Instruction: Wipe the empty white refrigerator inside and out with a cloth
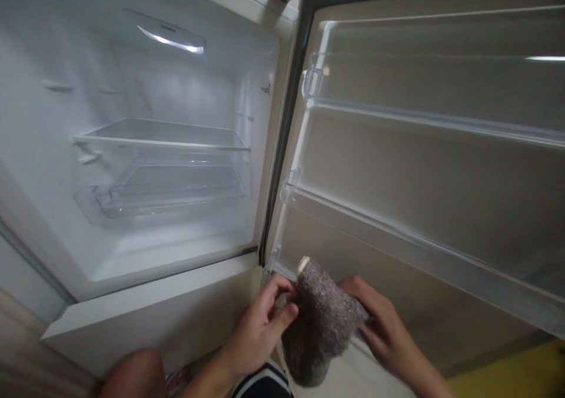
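A fuzzy grey-brown cloth (324,315) hangs bunched between my two hands, in front of the lower part of the open refrigerator door. At its top corner a small pale tag or edge shows. My left hand (262,327) has its curled fingers at the cloth's left edge, with the thumb lying alongside; the fingertips are partly hidden. From the other side, my right hand (379,321) grips the cloth, its fingers partly behind the fabric.
To the left stands the open refrigerator compartment (176,245), with a glass shelf (163,132) and a clear drawer (176,201) beneath it. Clear door bins (397,227) run along the open door (424,174) on the right. My knee (135,374) shows at the bottom.
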Demonstrator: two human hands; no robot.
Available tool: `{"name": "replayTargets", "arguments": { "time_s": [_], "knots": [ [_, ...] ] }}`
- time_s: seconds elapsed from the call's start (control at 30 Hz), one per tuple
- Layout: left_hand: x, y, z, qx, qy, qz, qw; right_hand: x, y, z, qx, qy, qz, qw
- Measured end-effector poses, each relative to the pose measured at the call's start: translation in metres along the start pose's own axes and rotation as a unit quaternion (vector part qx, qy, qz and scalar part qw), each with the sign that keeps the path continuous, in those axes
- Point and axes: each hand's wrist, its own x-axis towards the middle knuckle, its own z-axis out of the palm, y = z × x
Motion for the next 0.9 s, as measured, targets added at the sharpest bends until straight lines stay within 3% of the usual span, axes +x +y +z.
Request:
{"name": "replayTargets", "arguments": {
  "time_s": [0.1,0.2,0.27,0.4,0.5,0.57,0.63,0.8,0.9],
  "knots": [
    [-0.005,0.004,-0.005,-0.111,0.033,0.009,0.993,0.019,-0.007,-0.005,0.054,-0.013,-0.015,0.998],
    [-0.008,0.008,-0.012,-0.059,-0.009,-0.108,0.992,0.031,-0.002,-0.003,-0.044,-0.058,-0.009,0.997],
    [-0.007,0.006,-0.015,-0.026,-0.006,-0.161,0.987,0.033,0.008,0.003,-0.133,-0.084,0.011,0.988],
    [0.000,-0.013,-0.017,0.046,0.110,-0.123,0.985,0.021,0.023,0.007,-0.216,-0.089,0.037,0.972],
    [0.000,-0.026,-0.018,0.117,0.163,-0.100,0.975,-0.005,0.015,-0.006,-0.207,-0.013,0.018,0.978],
    [-0.002,-0.023,-0.018,0.041,0.137,-0.097,0.985,-0.028,0.003,-0.016,-0.184,0.061,0.022,0.981],
    [-0.001,-0.012,-0.013,-0.099,0.093,-0.121,0.983,-0.049,-0.008,-0.019,-0.156,0.093,0.053,0.982],
    [0.018,0.027,0.012,-0.347,0.028,-0.179,0.920,-0.062,-0.021,0.013,-0.097,-0.005,0.175,0.980],
    [0.030,0.040,0.020,-0.383,0.040,-0.173,0.906,-0.042,-0.019,0.033,-0.112,0.025,0.176,0.978]
  ]
}}
